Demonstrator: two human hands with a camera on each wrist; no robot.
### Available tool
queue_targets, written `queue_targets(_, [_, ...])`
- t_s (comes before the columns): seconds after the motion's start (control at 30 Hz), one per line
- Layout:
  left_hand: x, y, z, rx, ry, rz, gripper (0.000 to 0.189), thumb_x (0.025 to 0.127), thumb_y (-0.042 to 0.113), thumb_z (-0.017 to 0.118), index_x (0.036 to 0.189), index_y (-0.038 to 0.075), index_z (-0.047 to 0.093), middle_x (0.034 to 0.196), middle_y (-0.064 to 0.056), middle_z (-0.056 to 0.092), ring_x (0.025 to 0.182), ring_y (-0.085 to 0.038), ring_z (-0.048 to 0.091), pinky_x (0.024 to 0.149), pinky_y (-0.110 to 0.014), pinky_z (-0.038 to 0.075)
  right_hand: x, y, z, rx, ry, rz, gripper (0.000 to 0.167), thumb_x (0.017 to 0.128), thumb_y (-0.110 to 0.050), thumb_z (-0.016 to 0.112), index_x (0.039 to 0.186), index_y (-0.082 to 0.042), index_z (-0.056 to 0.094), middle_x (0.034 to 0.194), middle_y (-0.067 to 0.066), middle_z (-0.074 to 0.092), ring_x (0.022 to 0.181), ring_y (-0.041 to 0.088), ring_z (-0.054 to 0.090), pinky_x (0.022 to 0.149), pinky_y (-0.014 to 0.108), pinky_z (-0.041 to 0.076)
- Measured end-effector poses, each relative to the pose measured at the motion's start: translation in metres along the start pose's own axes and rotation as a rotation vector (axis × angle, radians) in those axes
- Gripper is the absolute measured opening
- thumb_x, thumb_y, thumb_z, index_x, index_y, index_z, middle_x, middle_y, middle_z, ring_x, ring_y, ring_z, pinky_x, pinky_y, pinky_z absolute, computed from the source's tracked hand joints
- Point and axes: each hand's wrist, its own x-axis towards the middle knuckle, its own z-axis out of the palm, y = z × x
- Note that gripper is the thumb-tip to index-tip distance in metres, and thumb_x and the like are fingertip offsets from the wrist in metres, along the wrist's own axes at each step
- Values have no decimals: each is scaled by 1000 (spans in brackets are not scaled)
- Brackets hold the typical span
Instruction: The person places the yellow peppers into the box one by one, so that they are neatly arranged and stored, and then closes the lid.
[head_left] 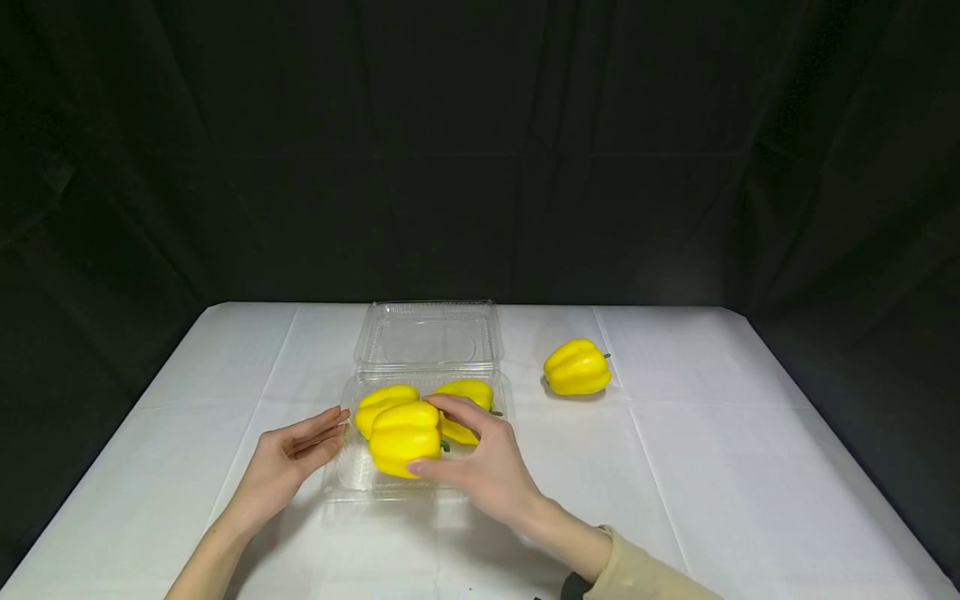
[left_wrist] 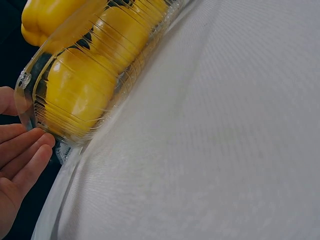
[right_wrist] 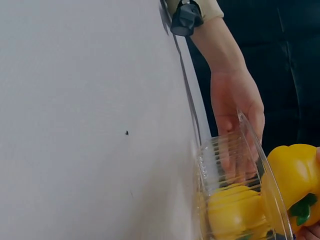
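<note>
Your beige sleeve point(head_left: 648, 571) is closest to the cam, down at 4 o'clock if the clear container point(head_left: 354, 475) is the middle of the dial. Same side, your right hand point(head_left: 487, 462) has a yellow pepper point(head_left: 405, 437) gripped between thumb and fingers. The right wrist view shows it standing up past the rim; can't tell if its underside touches anything. Your left hand point(head_left: 288, 458) is around 9 o'clock, fingers fairly straight, right at the container's edge, so I'd guess it's there to steady things. Inside, the 10 o'clock pepper point(head_left: 386, 400) and the 1 o'clock pepper point(head_left: 465, 389) are already in, lid point(head_left: 427, 337) folded back at 12. Looks to me like you're on the loading step, pepper number three. Next move, imo, calls for lowering it toward the 6 o'clock side without bending the plastic, then letting go. That leaves the loose pepper point(head_left: 577, 367) at 2 o'clock on the white cloth point(head_left: 735, 467).
</note>
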Motion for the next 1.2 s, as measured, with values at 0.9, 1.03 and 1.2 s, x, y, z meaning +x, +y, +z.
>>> queue_targets(0.9, [0,0,0,23,2,15,49,96,18,69,140,1,56,136,-11,63,113,-4,65,90,-16,53,3,5,25,-132,-12,8,70,68,-29,93,131,-27,64,136,-10,62,134,16,50,117,47,36])
queue_targets(1.03, [0,1,0,24,3,14,49,96,19,69,140,2,56,136,-10,63,113,-4,65,90,-16,53,4,7,27,-163,-15,5,70,68,-30,93,132,-25,63,138,-6,61,136,18,50,116,48,37])
queue_targets(1.2, [1,0,-1,35,5,23,49,96,22,69,139,2,57,135,-10,64,113,-4,65,90,-15,53,5,7,27,-192,-18,-3,71,69,-29,92,134,-23,63,139,-6,61,135,18,50,115,46,39])
